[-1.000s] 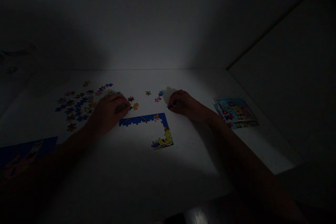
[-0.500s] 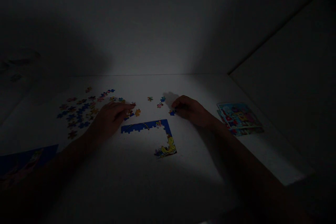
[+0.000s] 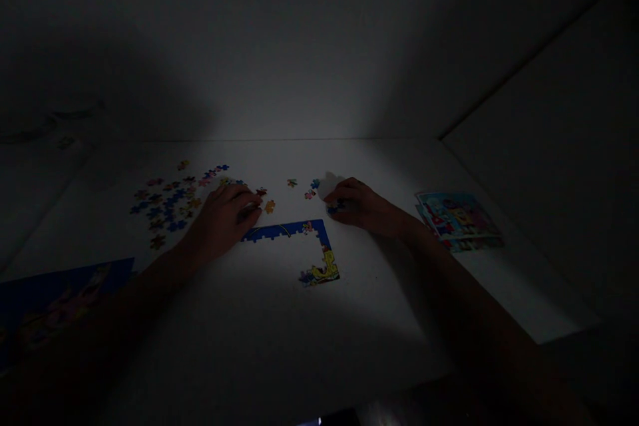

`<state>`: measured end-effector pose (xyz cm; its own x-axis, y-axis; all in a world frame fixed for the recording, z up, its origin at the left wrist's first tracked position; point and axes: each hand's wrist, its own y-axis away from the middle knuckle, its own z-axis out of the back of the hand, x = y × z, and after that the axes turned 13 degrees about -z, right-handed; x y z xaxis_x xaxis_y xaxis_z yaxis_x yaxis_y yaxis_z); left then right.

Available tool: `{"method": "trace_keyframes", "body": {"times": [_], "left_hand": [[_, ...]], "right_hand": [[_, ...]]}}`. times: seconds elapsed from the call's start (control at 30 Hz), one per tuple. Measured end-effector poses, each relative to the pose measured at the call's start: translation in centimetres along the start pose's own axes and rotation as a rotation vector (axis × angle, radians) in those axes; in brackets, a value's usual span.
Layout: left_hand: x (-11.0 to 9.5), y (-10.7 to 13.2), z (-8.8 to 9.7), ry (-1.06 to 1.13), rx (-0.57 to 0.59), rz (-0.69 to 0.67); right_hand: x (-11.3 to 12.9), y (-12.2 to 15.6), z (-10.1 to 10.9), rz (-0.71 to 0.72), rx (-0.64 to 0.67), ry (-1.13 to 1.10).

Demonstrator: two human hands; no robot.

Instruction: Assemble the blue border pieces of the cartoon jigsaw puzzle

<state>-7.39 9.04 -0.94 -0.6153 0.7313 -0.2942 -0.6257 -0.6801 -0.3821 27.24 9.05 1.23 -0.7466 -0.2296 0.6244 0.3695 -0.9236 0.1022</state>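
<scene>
Right hand (image 3: 360, 206): fingers (image 3: 344, 193) curled and closed on a small blue cardboard jigsaw piece (image 3: 333, 208), which sits at their tips on the white counter (image 3: 379, 299). Left hand (image 3: 222, 223): fingers (image 3: 244, 198) curled, tips almost together, too dark to tell if anything is held. Blue L-shaped partial jigsaw border (image 3: 279, 232) lies between the hands, at 5 o'clock from the left. Loose multicoloured jigsaw pieces (image 3: 167, 206) at 9 o'clock from the left. Stack of printed picture cards (image 3: 456, 216) at 3 o'clock from the right.

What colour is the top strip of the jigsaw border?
The top strip is bright blue, seen in the head view.
</scene>
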Motion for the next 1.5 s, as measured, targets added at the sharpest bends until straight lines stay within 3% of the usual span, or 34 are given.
{"method": "trace_keyframes", "body": {"times": [0.27,0.47,0.6,0.73,0.93,1.03,1.13,1.27,1.5], "left_hand": [[0.3,-0.2,0.0,0.041,-0.016,0.007],[0.9,-0.4,0.3,0.051,0.061,-0.019],[1.2,-0.9,0.6,0.117,0.114,0.000],[0.7,-1.2,0.7,0.255,0.080,0.061],[-1.8,-1.2,2.9,0.272,-0.036,0.163],[-4.0,-0.4,3.8,0.384,0.028,0.233],[-6.7,1.1,3.1,0.564,0.126,0.281],[-9.4,2.6,1.6,0.566,0.160,0.266],[-10.2,2.0,0.9,0.467,0.175,0.102]], "right_hand": [[0.8,-0.1,0.4,0.002,0.034,0.019],[0.9,-0.1,0.3,0.015,0.038,0.012],[0.9,-0.1,0.3,0.015,0.043,0.027],[0.8,-0.1,0.3,0.032,0.041,0.010],[0.3,-0.2,0.1,0.040,0.035,0.013],[0.1,-0.3,0.1,0.065,0.028,0.010],[0.1,-0.2,0.0,0.046,0.027,0.002],[0.2,-0.2,0.1,0.046,0.024,0.020],[1.7,0.1,0.1,0.092,-0.055,0.075]]}}
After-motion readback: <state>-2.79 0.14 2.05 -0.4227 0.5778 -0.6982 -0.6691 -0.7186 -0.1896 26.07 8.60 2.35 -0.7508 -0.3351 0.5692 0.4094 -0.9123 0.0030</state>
